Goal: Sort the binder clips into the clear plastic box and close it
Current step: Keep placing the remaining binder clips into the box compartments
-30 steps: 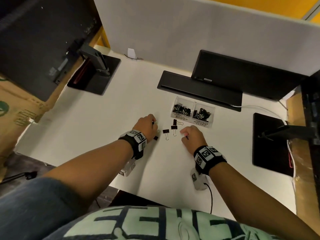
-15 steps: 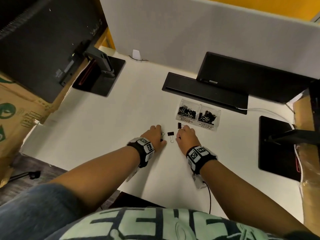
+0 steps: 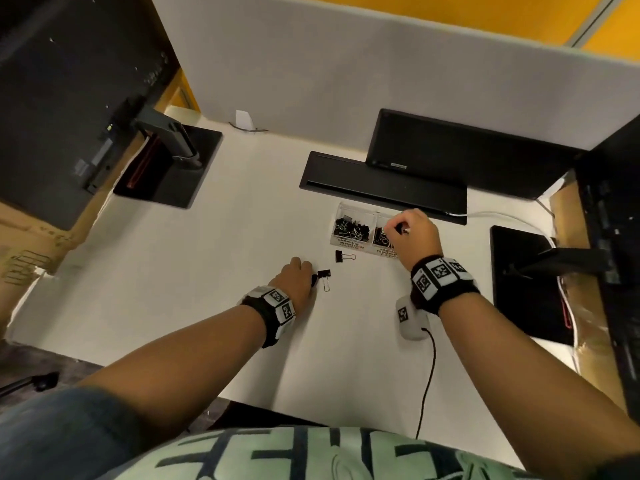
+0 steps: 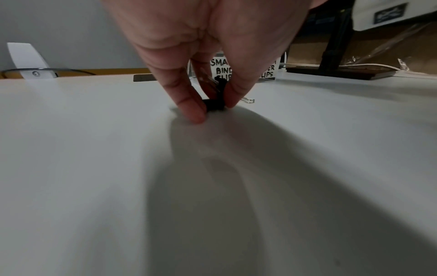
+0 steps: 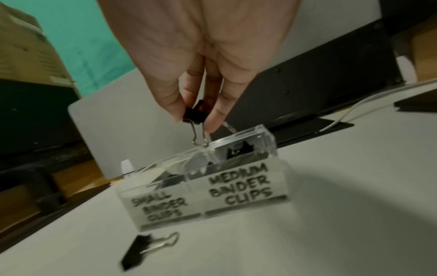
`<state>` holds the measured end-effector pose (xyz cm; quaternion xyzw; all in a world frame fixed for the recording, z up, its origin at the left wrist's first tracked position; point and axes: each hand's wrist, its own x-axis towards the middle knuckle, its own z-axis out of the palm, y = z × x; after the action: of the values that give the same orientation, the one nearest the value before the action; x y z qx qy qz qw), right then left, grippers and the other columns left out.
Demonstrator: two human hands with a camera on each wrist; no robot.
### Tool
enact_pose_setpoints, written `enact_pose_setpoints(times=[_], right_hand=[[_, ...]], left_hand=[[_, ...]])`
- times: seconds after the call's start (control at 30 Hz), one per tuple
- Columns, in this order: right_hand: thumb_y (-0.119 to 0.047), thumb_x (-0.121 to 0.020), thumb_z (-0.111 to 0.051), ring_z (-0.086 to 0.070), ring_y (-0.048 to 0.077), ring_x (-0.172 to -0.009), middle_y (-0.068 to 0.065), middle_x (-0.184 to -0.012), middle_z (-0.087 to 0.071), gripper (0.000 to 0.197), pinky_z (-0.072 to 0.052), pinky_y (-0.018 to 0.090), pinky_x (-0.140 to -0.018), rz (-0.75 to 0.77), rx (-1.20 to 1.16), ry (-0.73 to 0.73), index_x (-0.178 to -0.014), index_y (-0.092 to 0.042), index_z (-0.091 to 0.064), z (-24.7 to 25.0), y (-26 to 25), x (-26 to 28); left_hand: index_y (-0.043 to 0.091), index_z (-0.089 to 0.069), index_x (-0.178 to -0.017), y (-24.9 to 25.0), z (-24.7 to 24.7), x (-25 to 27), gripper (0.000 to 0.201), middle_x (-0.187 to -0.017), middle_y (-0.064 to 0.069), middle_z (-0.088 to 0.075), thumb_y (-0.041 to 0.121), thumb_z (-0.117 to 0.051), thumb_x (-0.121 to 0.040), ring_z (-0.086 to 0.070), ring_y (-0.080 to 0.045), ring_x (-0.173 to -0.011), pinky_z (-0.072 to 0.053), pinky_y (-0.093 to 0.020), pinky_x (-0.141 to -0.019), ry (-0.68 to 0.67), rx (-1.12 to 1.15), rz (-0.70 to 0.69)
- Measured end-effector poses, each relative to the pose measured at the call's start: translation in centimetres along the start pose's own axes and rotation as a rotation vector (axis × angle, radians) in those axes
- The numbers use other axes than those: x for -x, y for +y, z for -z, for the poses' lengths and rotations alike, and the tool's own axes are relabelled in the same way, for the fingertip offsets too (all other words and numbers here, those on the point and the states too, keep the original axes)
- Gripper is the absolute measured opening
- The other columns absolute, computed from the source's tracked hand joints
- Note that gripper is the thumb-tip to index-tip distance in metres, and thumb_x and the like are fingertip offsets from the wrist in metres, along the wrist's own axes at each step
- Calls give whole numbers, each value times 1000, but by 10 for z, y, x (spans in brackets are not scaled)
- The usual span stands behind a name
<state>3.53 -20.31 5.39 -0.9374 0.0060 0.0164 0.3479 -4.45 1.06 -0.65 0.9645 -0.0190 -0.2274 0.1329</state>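
White and bare of clutter near the person, the table [image 3: 194,271] runs back to a grey partition, with dark monitor stands to either side. Toward the back sits the clear plastic box [image 3: 353,242], two compartments side by side, its front labelled "small binder clips" on the left and "medium binder clips" on the right; both already hold heaps of black clips, and no lid can be made out for certain.

The right hand [image 5: 203,61] hangs over the medium side, its grip pinching a black binder clip [image 5: 194,115] by the body, wire handles pointing down just above the box's rim. A second wire shows behind the fingers, so it may carry more than one — that cannot be told. The left hand [image 4: 210,46] is down on the table, thumb and finger pressed together on a small black clip [image 4: 214,106] that looks not yet lifted. Two more clips lie loose: one [image 3: 324,274] just beside the left hand, another [image 3: 341,255] close in front of the box.

Sorting looks well along, with the drop into the medium compartment the step in hand. Next, the right grip needs only to part over that compartment, clear of the divider; the left must lift its clip and judge its size for the proper side. Closing waits until the loose clips are in.
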Motion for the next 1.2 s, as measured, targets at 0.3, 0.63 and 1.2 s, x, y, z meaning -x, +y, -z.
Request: enact_pose_setpoints(times=[0.3, 0.63, 1.2], right_hand=[[-23, -90, -60, -58, 21, -99, 6, -110, -63, 16, -47, 31, -88, 4, 225, -172, -100, -11, -66, -1, 27, -11], [-7, -94, -45, -38, 19, -129, 3, -131, -51, 31, -28, 28, -109, 199, 195, -405, -121, -13, -60, -57, -14, 32], [-16, -94, -48, -46, 28, -111, 13, -119, -52, 20, -41, 36, -94, 61, 240, -381, -108, -6, -59, -69, 30, 62]], left_hand=[[5, -44, -121, -1, 5, -6, 30, -120, -16, -44, 20, -45, -95, -52, -34, -103, -45, -40, -76, -33, -3, -7], [4, -53, -107, -2, 20, -18, 22, -109, -17, -50, 20, -49, -92, -56, -34, -90, -44, -34, -76, 88, 256, 49], [8, -59, -98, 71, 71, -62, 14, -101, -6, -51, 17, -57, -88, -56, -22, -83, -44, -26, -73, 288, 356, -192]])
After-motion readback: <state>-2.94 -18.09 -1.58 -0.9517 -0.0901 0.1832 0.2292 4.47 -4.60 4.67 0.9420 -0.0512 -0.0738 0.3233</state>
